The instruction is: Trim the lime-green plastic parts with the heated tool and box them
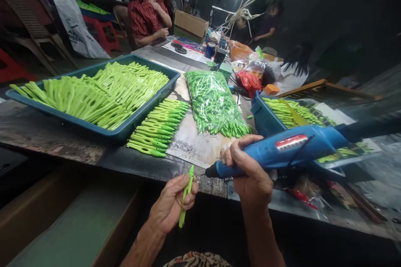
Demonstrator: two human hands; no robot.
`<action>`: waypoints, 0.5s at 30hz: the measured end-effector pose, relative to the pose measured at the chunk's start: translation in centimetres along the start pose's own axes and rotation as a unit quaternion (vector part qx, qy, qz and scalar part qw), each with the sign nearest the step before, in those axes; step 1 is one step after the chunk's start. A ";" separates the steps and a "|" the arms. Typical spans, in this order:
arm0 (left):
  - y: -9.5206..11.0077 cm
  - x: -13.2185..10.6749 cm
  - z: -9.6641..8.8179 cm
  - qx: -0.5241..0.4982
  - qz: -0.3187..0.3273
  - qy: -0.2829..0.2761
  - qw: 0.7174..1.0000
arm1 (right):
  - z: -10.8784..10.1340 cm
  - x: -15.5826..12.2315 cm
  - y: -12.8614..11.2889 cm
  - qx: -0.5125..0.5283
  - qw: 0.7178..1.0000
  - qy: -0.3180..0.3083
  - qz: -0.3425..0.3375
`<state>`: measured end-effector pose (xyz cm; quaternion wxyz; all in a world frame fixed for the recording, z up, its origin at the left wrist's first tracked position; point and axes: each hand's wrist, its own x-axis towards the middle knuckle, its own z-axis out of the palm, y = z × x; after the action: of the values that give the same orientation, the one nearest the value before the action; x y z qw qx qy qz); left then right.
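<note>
My left hand (167,204) is closed around a slim green plastic piece (189,183) with a pointed tip, held nearly upright in front of the table edge. In my right hand (252,175) is a blue electric screwdriver (269,150), its black nose directed left at the piece, a small gap apart from it. A neat row of similar green pieces (153,131) with darker green tips lies on the table beyond my left hand. Behind my right hand rests a clear bag (214,100) full of small green tips. Tiny metal bits (204,138) are scattered before the bag.
A blue tray (117,134) heaped with green pieces stands at left. At right, a blue bin (261,112) holds more green pieces, partly behind the screwdriver. A person in red (145,18) sits across the table. An open cardboard box (122,221) stands below the edge at left.
</note>
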<state>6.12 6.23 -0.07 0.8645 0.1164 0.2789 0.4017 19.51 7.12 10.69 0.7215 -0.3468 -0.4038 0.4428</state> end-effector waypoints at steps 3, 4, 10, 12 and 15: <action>0.0 -0.1 -0.2 -0.019 -0.005 -0.006 1.000 | -0.2 -0.1 0.1 -0.002 1.000 0.003 0.000; 0.0 -0.2 -0.2 -0.026 -0.006 -0.009 1.000 | -0.2 -0.2 0.1 -0.002 1.000 0.003 0.001; 0.0 -0.7 0.0 -0.075 -0.022 -0.040 0.996 | -0.2 -0.3 -0.2 0.000 1.000 0.002 0.007; 0.1 -0.8 0.0 -0.082 -0.026 -0.040 0.996 | -0.2 -0.4 -0.3 0.005 1.000 0.004 0.010; 0.1 -0.7 0.0 -0.082 -0.030 -0.035 0.996 | 0.0 -0.5 -0.6 0.017 1.000 0.003 0.012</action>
<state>5.65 5.76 0.24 0.8918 0.0503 0.2180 0.3933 19.56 6.44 11.05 0.7232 -0.3406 -0.3903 0.4568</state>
